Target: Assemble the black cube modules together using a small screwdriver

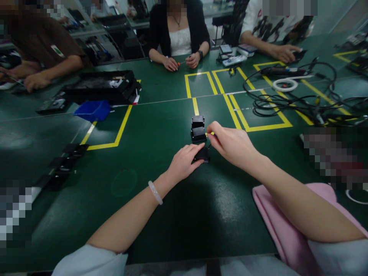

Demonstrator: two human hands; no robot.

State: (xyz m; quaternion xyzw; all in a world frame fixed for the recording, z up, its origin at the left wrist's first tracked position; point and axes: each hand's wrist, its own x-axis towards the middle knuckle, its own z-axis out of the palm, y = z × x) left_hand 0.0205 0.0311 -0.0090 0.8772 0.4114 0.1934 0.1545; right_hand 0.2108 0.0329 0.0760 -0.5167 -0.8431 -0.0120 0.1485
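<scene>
My left hand (184, 161) is closed around a small black block-shaped part (202, 154) on the green table, thumb on its near side and fingers on its far side. Just right of that part, my right hand (230, 143) has its fingertips pinched together; whatever they hold is mostly hidden, though a thin dark tip pokes out by the part's right edge. Directly beyond stand two similar black parts in a row, a nearer one (198, 134) and a farther one (198, 121). A bit of yellow shows beside my right fingertips.
Several black parts (64, 163) lie at the left. Farther back are a blue scoop-like tray (93, 110) and stacked black trays (100, 86). Black cables (267, 103) and a white ring of tape (284, 84) lie at the right. A pink cloth (290, 218) sits under my right forearm. Other people work across the table.
</scene>
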